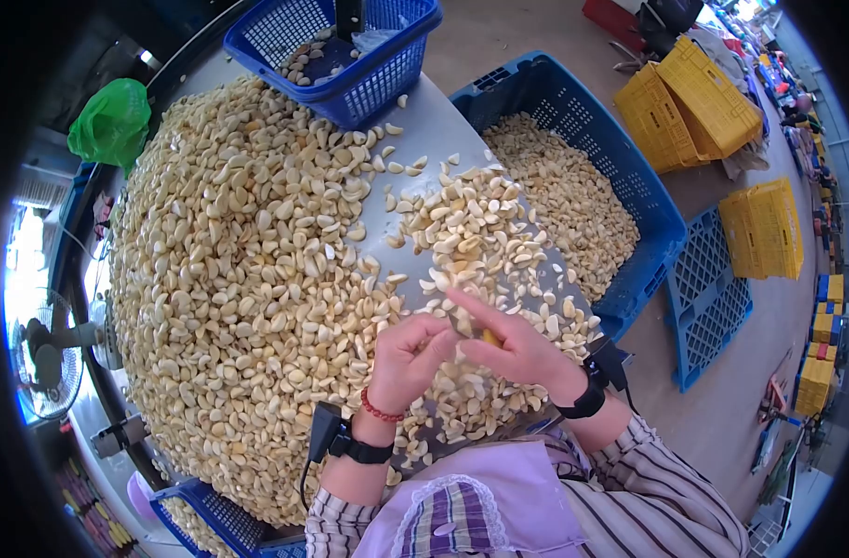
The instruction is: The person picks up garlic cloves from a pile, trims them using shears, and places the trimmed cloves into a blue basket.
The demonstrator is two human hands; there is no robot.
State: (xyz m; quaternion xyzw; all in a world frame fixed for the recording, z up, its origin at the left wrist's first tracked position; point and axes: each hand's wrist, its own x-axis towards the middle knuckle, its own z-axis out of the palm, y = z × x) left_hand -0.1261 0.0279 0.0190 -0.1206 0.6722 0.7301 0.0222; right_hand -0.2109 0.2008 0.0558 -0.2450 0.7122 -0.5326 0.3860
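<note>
Both hands meet above a metal table heaped with peeled garlic cloves [248, 223]. My left hand [411, 358], with a red bead bracelet at its wrist, is closed, thumb and fingers pressed together; what they pinch, if anything, is hidden. Close beside it, my right hand [516, 344] stretches its index finger to the left. A small yellow object [490, 337] shows between that finger and the thumb, too blurred to name. Under and beyond the right hand lies a smaller, looser spread of garlic cloves [480, 223].
Garlic cloves fill part of a blue crate [662, 219] beyond the table's right edge. A blue basket [359, 98] stands at the far edge, and another blue basket [229, 516] at lower left. Yellow crates [685, 102], a fan [48, 353] and a green bag [113, 121] surround the table.
</note>
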